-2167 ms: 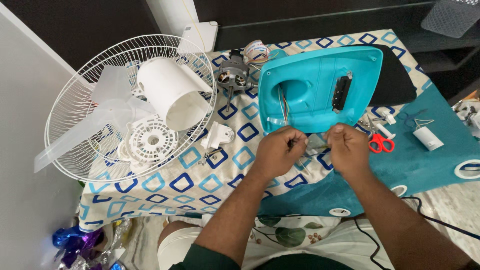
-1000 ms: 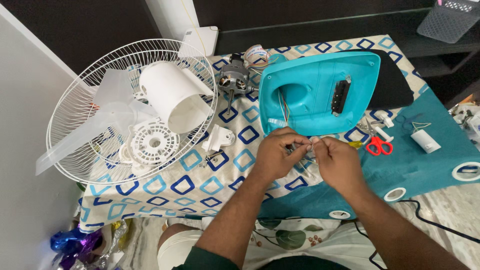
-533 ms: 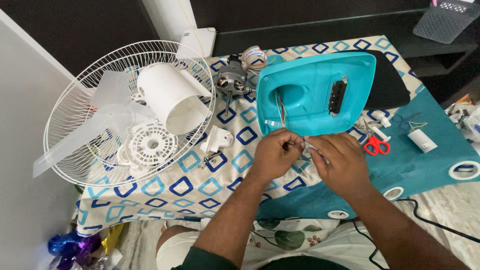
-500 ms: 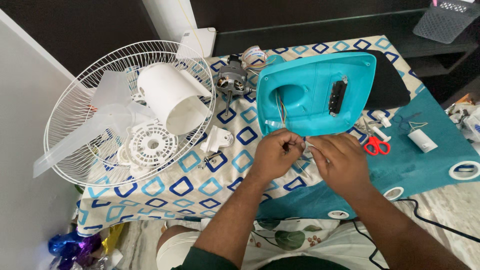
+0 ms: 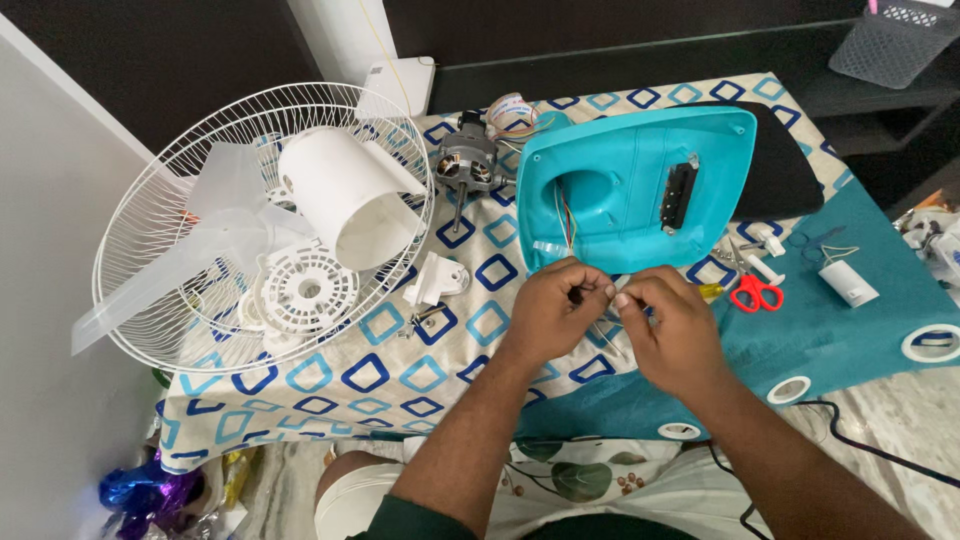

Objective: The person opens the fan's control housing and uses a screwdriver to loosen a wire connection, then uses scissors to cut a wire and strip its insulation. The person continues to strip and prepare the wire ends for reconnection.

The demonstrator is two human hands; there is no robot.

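Note:
My left hand (image 5: 556, 308) and my right hand (image 5: 668, 325) meet fingertip to fingertip just below the turquoise fan base (image 5: 632, 183), which stands tilted on the patterned cloth. Both hands pinch thin wires (image 5: 568, 222) that run out of a hole in the base's underside. The wire ends between my fingers are mostly hidden. A black switch panel (image 5: 678, 195) is set in the base.
A white fan grille (image 5: 180, 200) holds a white housing (image 5: 345, 195), clear blades and a vented disc (image 5: 305, 292). A fan motor (image 5: 463, 167) lies behind. Red scissors (image 5: 756, 291), a white capacitor (image 5: 848, 283) and tape rolls (image 5: 930, 343) lie on the right.
My hands have drawn closer together and shifted slightly left under the base, fingers still working on the wires. The view has drifted a little.

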